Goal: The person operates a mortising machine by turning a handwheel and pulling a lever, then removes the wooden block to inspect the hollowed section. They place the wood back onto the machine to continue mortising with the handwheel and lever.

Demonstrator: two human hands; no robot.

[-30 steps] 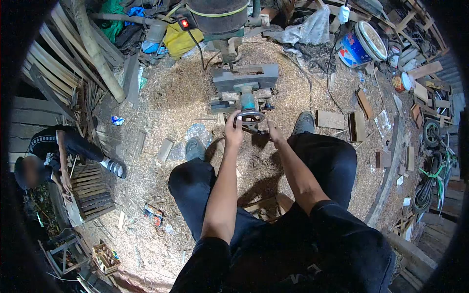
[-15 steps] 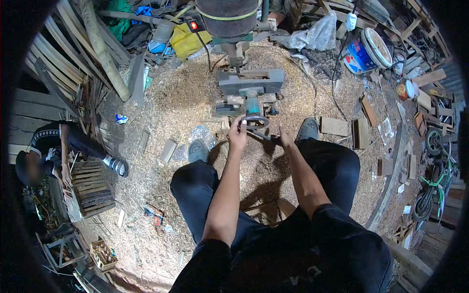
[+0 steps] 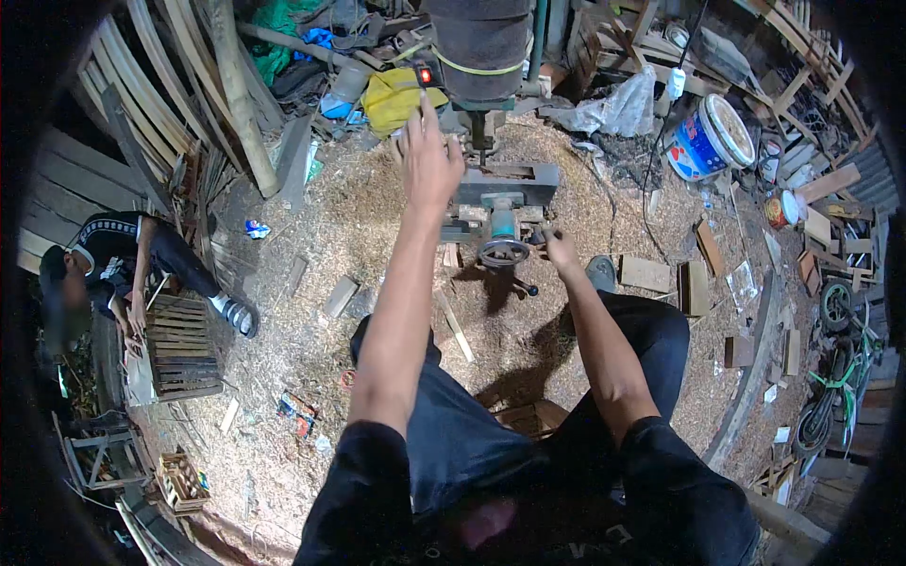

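My left hand (image 3: pixel 430 162) is raised in front of the machine, its index finger stretched to a small switch box (image 3: pixel 427 75) with a lit red switch. The other fingers are apart, and nothing is in that hand. My right hand (image 3: pixel 559 249) is closed around a small dark knob (image 3: pixel 539 235) at the right side of the machine's vise. Between the hands is a round handwheel (image 3: pixel 503 252) with a ball-ended lever below it. The grey vise (image 3: pixel 510 187) sits under the machine's dark cylindrical body (image 3: pixel 481 42), and a bit points down toward it.
Wood shavings cover the ground. Wooden blocks (image 3: pixel 645 273) lie to the right, near a paint bucket (image 3: pixel 700 141) and a green bike (image 3: pixel 835 373). At the left, another person (image 3: pixel 113 255) sits by a slatted wooden crate (image 3: pixel 184 354). A thin wood strip (image 3: pixel 455 325) lies below the handwheel.
My left hand has left the handwheel and gone up to the red switch. My right hand has moved from beside the wheel's lever up to the knob at the vise.
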